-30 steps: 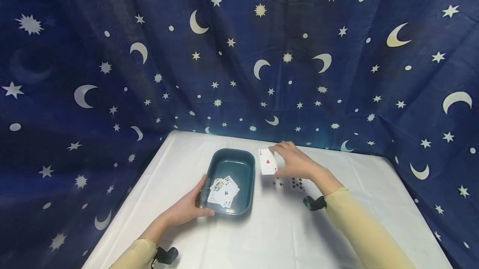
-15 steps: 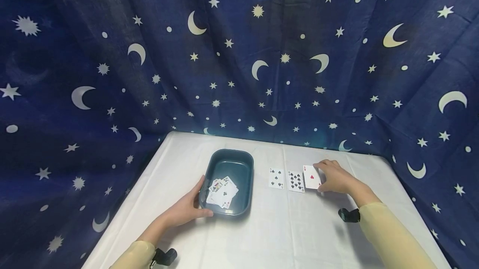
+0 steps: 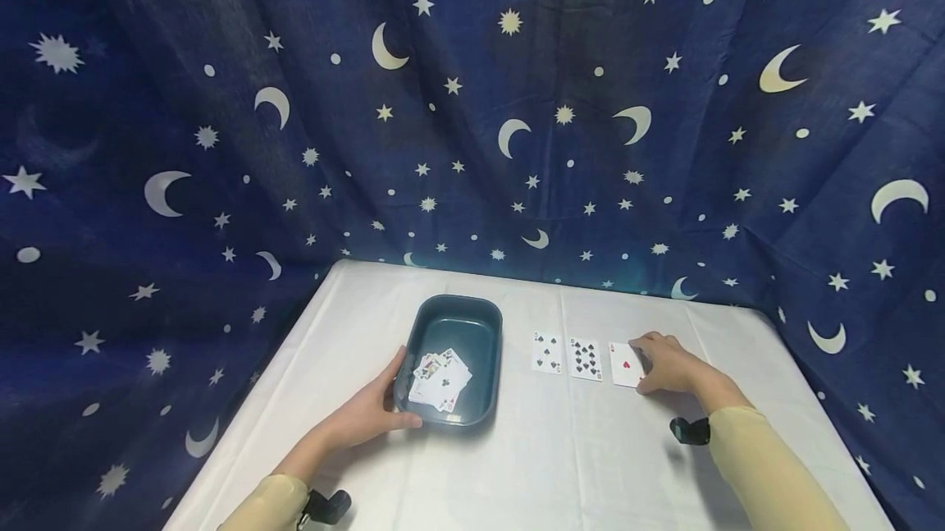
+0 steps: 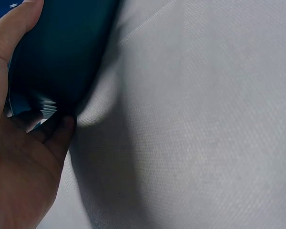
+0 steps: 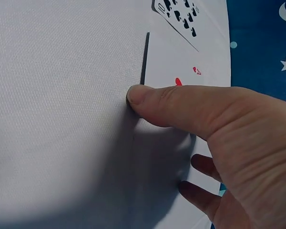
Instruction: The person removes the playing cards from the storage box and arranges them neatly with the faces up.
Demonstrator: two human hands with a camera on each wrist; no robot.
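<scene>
In the head view my left hand grips the near-left side of a dark teal plastic tub. The left wrist view shows the thumb up along the tub's wall and the fingertips down by its base. A loose pile of playing cards lies face up inside it. Over on the right, my right hand pinches an ace of hearts by its edges, thumb at the near edge and fingers at the far one. The ace is flat, close over the table, beside the ten of spades.
A five of spades lies face up between the tub and the ten, forming a row with it. White cloth covers the table. A dark blue curtain with moons and stars hangs behind and at both sides.
My right hand has carried the ace of hearts rightward from above the other two cards, then lowered it to the row's right end. The left hand stays on the tub.
</scene>
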